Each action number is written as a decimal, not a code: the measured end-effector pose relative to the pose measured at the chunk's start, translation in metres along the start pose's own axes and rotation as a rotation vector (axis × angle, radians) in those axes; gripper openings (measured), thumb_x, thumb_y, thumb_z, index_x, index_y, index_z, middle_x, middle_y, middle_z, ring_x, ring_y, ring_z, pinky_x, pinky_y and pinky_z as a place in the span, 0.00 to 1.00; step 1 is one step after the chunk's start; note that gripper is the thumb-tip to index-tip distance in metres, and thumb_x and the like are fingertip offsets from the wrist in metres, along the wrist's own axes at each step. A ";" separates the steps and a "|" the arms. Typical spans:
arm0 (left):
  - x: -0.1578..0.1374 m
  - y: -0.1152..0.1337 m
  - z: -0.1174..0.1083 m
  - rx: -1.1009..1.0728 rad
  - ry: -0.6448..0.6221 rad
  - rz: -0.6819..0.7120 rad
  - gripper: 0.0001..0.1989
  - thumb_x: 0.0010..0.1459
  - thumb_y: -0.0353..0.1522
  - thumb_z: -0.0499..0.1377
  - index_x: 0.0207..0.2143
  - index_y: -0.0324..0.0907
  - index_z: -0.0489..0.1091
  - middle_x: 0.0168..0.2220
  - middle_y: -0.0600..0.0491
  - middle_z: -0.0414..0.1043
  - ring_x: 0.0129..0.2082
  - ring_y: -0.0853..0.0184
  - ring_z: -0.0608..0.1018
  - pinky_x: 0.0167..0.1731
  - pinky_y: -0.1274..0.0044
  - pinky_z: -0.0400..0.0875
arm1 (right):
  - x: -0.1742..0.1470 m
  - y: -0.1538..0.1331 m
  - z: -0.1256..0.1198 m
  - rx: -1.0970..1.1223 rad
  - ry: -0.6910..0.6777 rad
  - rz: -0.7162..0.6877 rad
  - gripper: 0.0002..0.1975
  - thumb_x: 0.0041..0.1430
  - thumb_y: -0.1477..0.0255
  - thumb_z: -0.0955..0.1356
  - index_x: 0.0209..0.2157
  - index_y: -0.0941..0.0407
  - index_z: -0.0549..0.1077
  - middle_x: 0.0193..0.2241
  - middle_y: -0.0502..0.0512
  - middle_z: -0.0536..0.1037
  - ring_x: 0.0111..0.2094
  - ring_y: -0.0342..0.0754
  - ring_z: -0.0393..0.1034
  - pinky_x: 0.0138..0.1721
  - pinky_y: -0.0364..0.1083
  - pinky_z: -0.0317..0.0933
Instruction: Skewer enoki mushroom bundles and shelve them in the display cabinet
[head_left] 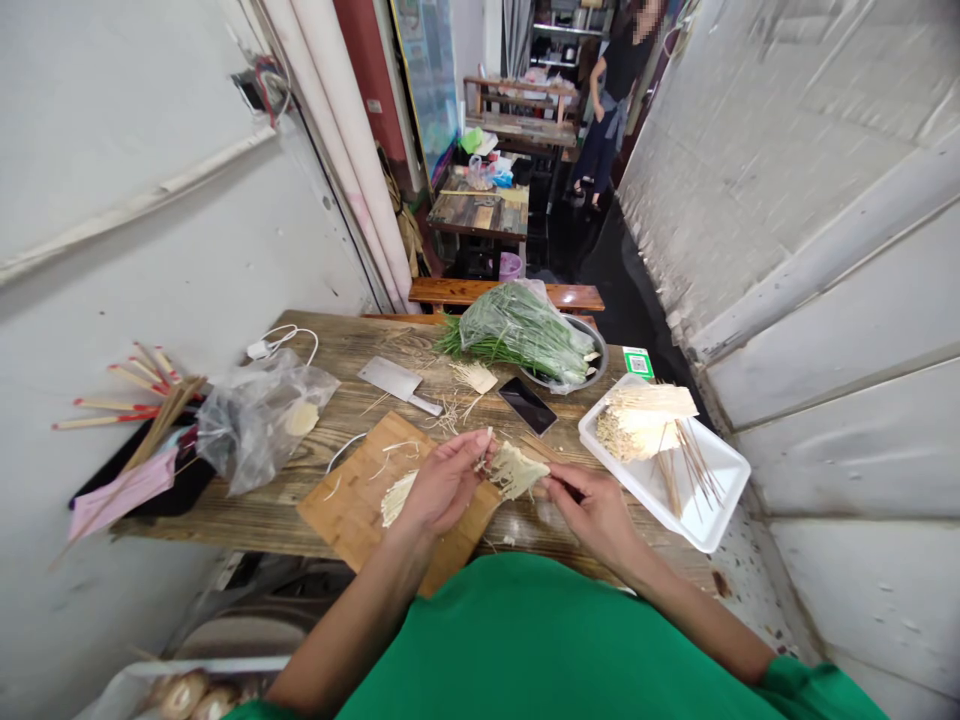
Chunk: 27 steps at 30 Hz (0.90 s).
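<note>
Between my two hands, above the front of the wooden table, hangs a thin flat bunch of enoki mushrooms point(516, 472). My left hand point(448, 482) is closed in a pinch at its left side, over the cutting board point(352, 480). My right hand point(596, 512) pinches the bunch's right corner between thumb and fingers. Whether a stick runs through the bunch cannot be made out. More enoki point(397, 497) lies on the board, partly behind my left forearm. On the right, a white tray point(720, 475) bears stacked enoki skewers point(649, 415) and loose bamboo sticks point(686, 465).
Beyond the board lie a cleaver point(394, 380), a dark phone point(528, 405) and another enoki piece point(474, 376). Bagged green chives point(525, 335) rest on a metal bowl point(596, 372). A plastic bag point(255, 420) and stick holder stand left. A person point(619, 90) stands far back.
</note>
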<state>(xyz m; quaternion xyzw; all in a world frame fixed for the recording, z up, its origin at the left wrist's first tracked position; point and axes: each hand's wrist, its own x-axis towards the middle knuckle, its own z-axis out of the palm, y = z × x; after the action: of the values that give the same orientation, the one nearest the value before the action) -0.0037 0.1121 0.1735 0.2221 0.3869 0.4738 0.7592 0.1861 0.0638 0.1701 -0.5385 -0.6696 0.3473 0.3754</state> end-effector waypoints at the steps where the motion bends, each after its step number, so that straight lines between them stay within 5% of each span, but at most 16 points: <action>1: 0.000 0.000 0.001 -0.006 -0.004 -0.009 0.07 0.46 0.31 0.66 0.29 0.37 0.74 0.27 0.54 0.70 0.27 0.74 0.70 0.30 0.82 0.64 | 0.000 0.000 0.000 0.001 -0.001 0.007 0.12 0.59 0.71 0.63 0.41 0.54 0.76 0.31 0.52 0.78 0.31 0.46 0.71 0.33 0.42 0.63; 9: -0.001 0.001 0.000 -0.038 -0.016 -0.068 0.07 0.45 0.31 0.66 0.28 0.37 0.73 0.26 0.54 0.69 0.28 0.74 0.70 0.32 0.80 0.65 | -0.003 -0.001 -0.001 0.003 -0.008 0.030 0.12 0.59 0.71 0.62 0.41 0.54 0.76 0.30 0.52 0.78 0.31 0.46 0.71 0.34 0.42 0.62; 27: -0.004 -0.002 -0.001 0.040 0.045 0.027 0.08 0.42 0.31 0.67 0.27 0.38 0.75 0.25 0.53 0.72 0.27 0.73 0.70 0.32 0.79 0.64 | -0.006 -0.009 -0.006 0.009 -0.056 0.056 0.11 0.59 0.70 0.61 0.31 0.57 0.74 0.22 0.50 0.73 0.24 0.43 0.66 0.28 0.39 0.58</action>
<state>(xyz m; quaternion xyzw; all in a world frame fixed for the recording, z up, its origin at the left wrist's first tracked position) -0.0043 0.1077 0.1729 0.2316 0.4102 0.4809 0.7394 0.1875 0.0569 0.1803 -0.5453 -0.6630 0.3756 0.3491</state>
